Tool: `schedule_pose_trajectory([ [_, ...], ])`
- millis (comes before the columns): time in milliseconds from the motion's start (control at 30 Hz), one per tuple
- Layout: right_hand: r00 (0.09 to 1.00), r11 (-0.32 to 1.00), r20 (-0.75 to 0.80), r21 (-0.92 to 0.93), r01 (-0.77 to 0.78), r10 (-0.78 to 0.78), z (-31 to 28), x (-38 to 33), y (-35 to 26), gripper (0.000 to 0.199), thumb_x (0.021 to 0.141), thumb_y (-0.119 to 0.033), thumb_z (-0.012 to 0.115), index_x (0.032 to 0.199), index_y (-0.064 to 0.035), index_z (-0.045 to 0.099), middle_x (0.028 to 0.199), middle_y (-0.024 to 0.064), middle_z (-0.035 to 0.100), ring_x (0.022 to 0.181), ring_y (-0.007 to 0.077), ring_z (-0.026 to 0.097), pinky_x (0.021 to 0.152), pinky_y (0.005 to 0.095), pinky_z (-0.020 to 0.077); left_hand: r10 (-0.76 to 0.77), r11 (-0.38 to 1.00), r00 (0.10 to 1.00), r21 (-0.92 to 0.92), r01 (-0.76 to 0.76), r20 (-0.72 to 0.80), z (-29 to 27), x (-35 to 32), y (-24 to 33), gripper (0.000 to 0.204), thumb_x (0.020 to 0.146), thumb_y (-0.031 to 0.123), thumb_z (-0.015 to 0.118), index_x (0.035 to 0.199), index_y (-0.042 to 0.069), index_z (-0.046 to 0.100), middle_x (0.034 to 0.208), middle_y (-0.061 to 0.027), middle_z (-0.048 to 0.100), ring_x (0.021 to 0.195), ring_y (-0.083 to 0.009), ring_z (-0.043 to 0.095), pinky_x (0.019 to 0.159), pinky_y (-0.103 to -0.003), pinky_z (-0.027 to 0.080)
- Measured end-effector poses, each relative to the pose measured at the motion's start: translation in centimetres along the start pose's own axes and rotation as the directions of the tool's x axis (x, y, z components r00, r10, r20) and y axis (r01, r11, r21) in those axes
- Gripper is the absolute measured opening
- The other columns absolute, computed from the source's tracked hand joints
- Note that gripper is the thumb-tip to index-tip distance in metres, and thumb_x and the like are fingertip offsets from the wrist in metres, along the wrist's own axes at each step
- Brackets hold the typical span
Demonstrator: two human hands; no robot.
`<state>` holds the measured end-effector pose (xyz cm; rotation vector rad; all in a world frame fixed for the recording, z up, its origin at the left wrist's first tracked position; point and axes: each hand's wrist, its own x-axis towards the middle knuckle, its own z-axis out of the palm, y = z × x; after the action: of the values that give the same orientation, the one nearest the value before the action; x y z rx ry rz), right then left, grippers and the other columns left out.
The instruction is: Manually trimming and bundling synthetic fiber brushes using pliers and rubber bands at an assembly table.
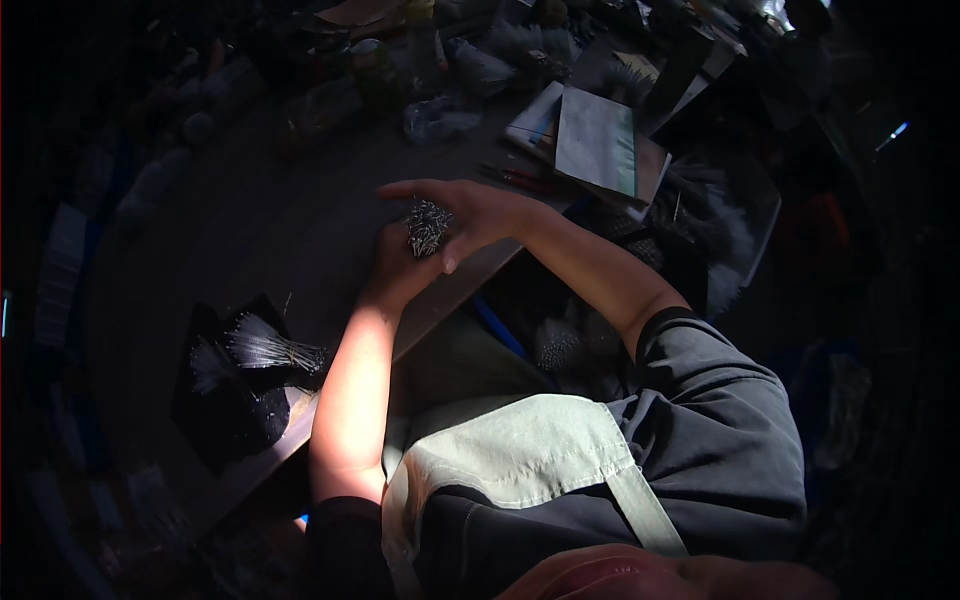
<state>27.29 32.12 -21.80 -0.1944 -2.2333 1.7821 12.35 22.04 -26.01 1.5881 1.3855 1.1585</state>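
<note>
My left hand (393, 262) is closed around an upright bundle of thin metal wires (428, 228), whose bright tips show at the top of the fist. My right hand (478, 212) arches over the same bundle from the right. Its index finger stretches out to the left beyond the tips, and its thumb points down beside my left hand. The right hand's other fingers are partly hidden, and whether its palm touches the tips cannot be seen. Both hands are above the dark table (330, 215), near its front edge.
On the table's left, a fanned bundle of thin wires (270, 343) lies on a dark wrap (225, 405). Papers or booklets (597, 140) are stacked at the back right, with red pens (525, 178) beside them. Clear plastic bags (440, 120) and more bundles (480, 68) crowd the far side.
</note>
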Motion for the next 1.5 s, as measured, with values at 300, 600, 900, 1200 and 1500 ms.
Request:
schedule_pose_trajectory([
  [300,0.973,0.946,0.050,-0.228,0.230,-0.225,1.3,1.9,0.1,0.024,0.069,-0.020,0.080,0.089,-0.0090,0.072,0.126,0.0075,0.061,0.132,0.0290,0.044,0.114,0.0516,0.0178,0.087,0.995,0.992,-0.041,-0.091,-0.097,0.5,-1.3,-0.3,0.059,0.066,0.017,0.081,0.118,0.006,0.055,0.105,-0.0077,0.065,0.102,-0.0225,0.063,0.089,-0.034,0.050],
  [600,0.912,0.940,-0.253,0.026,0.340,-0.323,5.2,2.1,-1.8,0.020,0.074,-0.015,0.080,0.082,-0.0099,0.063,0.090,0.0038,0.070,0.100,0.0186,0.065,0.106,0.0437,0.0343,0.210,0.833,0.940,0.552,-0.028,-0.269,-1.1,-2.3,2.6,0.032,0.070,0.019,0.079,0.094,0.007,0.063,0.087,-0.0066,0.066,0.088,-0.0235,0.066,0.075,-0.034,0.054],
  [900,0.918,0.980,-0.345,-0.039,0.196,-0.198,6.4,2.7,1.2,0.028,0.070,-0.024,0.083,0.082,-0.0081,0.064,0.077,0.0023,0.067,0.075,0.0188,0.066,0.079,0.0333,0.0507,0.140,0.753,0.937,0.649,0.108,-0.319,0.4,-2.3,-1.2,0.023,0.080,0.021,0.068,0.095,0.006,0.060,0.090,-0.0096,0.065,0.088,-0.0255,0.064,0.078,-0.036,0.050],
  [1200,0.928,0.976,-0.305,-0.032,0.215,-0.214,6.7,2.8,1.7,0.033,0.067,-0.028,0.085,0.084,-0.0079,0.065,0.075,0.0034,0.066,0.072,0.0179,0.064,0.069,0.0310,0.0498,0.144,0.866,0.955,0.500,0.006,-0.261,0.1,-3.1,-4.3,0.023,0.084,0.024,0.064,0.098,0.006,0.059,0.093,-0.0040,0.065,0.089,-0.0180,0.064,0.078,-0.034,0.049],
  [1500,0.966,0.973,-0.130,0.023,0.229,-0.224,4.0,1.6,0.7,0.031,0.070,-0.023,0.083,0.089,-0.0059,0.065,0.085,0.0021,0.068,0.082,0.0133,0.063,0.076,0.0287,0.0493,0.104,0.849,0.959,0.526,0.052,-0.263,0.8,-2.0,-2.3,0.018,0.078,0.022,0.069,0.086,0.007,0.062,0.081,-0.0037,0.066,0.077,-0.0215,0.066,0.067,-0.035,0.051],
])
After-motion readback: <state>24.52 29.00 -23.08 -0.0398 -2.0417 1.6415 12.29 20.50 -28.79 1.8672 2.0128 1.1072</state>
